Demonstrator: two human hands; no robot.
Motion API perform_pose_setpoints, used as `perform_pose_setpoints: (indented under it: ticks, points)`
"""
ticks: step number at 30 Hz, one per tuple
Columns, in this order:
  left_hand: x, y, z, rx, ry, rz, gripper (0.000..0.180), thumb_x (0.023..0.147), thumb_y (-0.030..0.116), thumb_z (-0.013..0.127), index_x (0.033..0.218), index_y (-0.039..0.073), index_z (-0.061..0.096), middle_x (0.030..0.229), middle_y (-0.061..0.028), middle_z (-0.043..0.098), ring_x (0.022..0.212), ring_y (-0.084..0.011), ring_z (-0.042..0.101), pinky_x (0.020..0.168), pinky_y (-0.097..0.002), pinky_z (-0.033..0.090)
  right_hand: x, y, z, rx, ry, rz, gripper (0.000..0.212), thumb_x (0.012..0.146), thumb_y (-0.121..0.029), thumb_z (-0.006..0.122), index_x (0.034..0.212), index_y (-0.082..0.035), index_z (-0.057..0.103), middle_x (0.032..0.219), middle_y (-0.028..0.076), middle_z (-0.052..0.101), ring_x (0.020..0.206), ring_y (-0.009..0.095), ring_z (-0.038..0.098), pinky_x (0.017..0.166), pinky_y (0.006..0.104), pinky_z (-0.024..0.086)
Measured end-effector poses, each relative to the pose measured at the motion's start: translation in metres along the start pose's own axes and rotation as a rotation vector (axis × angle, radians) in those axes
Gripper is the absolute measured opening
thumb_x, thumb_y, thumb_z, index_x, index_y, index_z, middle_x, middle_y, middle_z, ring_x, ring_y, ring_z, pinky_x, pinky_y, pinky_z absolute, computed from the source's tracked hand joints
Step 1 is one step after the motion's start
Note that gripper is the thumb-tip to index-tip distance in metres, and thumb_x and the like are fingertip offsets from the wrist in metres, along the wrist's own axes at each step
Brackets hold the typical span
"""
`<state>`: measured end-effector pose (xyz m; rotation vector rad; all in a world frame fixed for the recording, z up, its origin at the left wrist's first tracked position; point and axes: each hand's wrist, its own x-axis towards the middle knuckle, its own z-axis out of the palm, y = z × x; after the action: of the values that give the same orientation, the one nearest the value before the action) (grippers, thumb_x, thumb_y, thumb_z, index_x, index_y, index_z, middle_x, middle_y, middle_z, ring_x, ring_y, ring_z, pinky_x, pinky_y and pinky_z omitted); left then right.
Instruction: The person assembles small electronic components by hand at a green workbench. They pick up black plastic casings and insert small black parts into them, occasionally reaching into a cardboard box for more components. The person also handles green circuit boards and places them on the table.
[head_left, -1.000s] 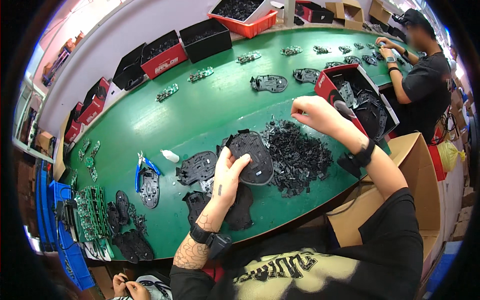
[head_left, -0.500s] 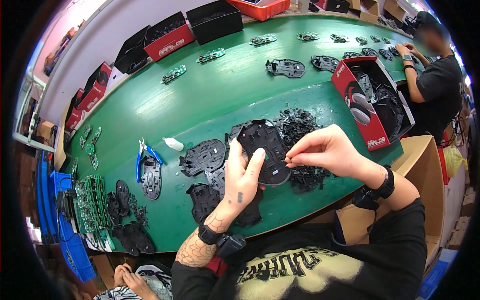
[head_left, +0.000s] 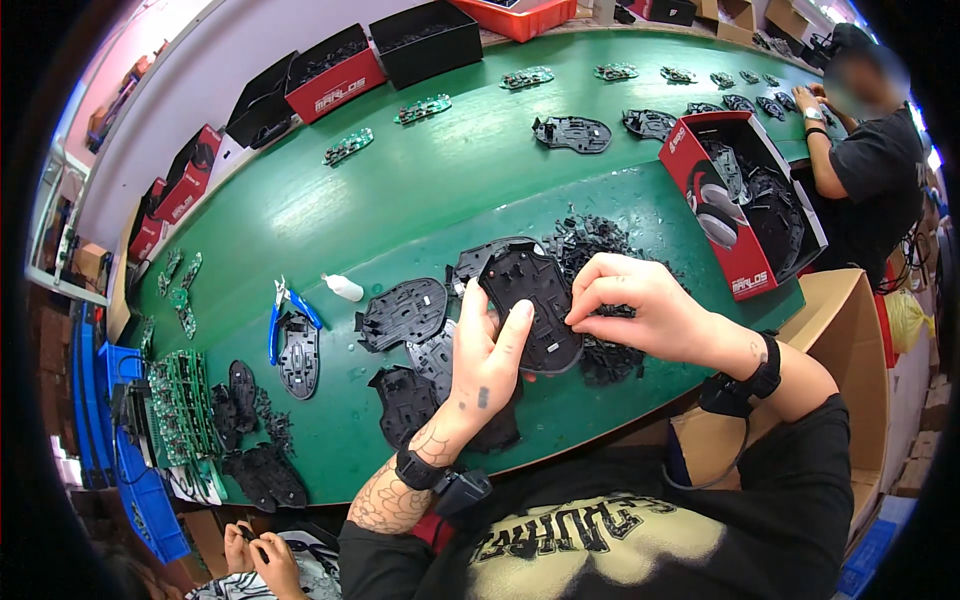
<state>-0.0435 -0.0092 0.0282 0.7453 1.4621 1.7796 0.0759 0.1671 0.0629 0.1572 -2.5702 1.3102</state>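
Over table [head_left: 400,200], left hand [head_left: 485,358] clamped on black shell [head_left: 544,295]; right hand [head_left: 645,308] pinched together at shell's right edge.

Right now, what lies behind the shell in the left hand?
Past the held shell, part of another shell and piled black pieces show; anything directly behind is covered.

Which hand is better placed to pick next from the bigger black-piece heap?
Probably the right hand: it is nearer the bigger heap of small black pieces, while the left hand holds the black plastic shell.
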Motion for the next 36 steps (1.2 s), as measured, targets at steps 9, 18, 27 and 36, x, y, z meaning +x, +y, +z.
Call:
perform_pose_setpoints:
  ticks: [9,18,27,36]
  points:
    - [-0.004,-0.002,0.003,0.075,0.021,-0.036,0.032,0.097,0.015,0.053,0.122,0.001,0.038,0.084,-0.0063,0.063,0.055,-0.0074,0.058,0.037,-0.0195,0.04,-0.001,-0.005,0.015,0.014,0.014,0.068,0.014,0.076,0.002,0.065,0.083,-0.002,0.054,0.079,0.009,0.051,0.072,0.022,0.057,0.065,0.0323,0.049]
    - [-0.004,-0.007,0.003,0.075,0.065,-0.06,0.032,0.097,0.016,0.053,0.121,0.002,0.038,0.08,-0.0053,0.063,0.052,-0.0065,0.057,0.035,-0.0185,0.04,0.0,-0.004,0.016,0.007,0.03,0.136,0.019,0.076,0.002,0.071,0.082,-0.003,0.054,0.078,0.006,0.052,0.069,0.017,0.056,0.063,0.0294,0.047]
    - [-0.001,0.001,0.003,-0.07,0.099,-0.02,0.028,0.098,0.016,0.05,0.12,0.004,0.037,0.085,-0.0063,0.063,0.055,-0.0098,0.061,0.037,-0.0195,0.042,0.003,-0.008,0.008,0.205,0.133,0.265,0.019,0.079,-0.008,0.073,0.088,-0.002,0.058,0.079,0.004,0.057,0.071,0.011,0.058,0.064,0.0246,0.049]
    - [0.006,0.005,-0.005,-0.194,0.241,0.075,0.02,0.094,0.016,0.047,0.11,0.004,0.044,0.083,-0.0069,0.059,0.052,-0.0133,0.058,0.038,-0.0245,0.044,0.001,0.022,0.012,-0.287,-0.102,-0.115,0.013,0.076,-0.014,0.071,0.086,-0.006,0.069,0.086,0.006,0.058,0.088,0.027,0.057,0.079,0.0366,0.047]
